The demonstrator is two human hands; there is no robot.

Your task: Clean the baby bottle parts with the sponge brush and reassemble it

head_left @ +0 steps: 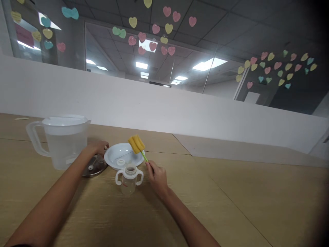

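Note:
My right hand (157,176) is closed round the thin green handle of a bottle brush (136,144) with a yellow sponge head. The sponge is raised in front of the right side of a shallow white bowl (110,158). Below the brush stands an open baby bottle (128,183), upright, clear, with a white collar and two white side handles. My left hand (99,148) reaches to the bowl's left rim with its fingers bent in on it; the fingertips are partly hidden. Inside the bowl lies a small white ring-shaped part (121,162).
A large translucent lidded pitcher (68,147) holding clear liquid stands at the left, behind my left forearm. A round metal lid (95,168) lies beneath that wrist. The wooden table (218,199) meets a white wall (144,106) at the back, under a window with heart-shaped notes.

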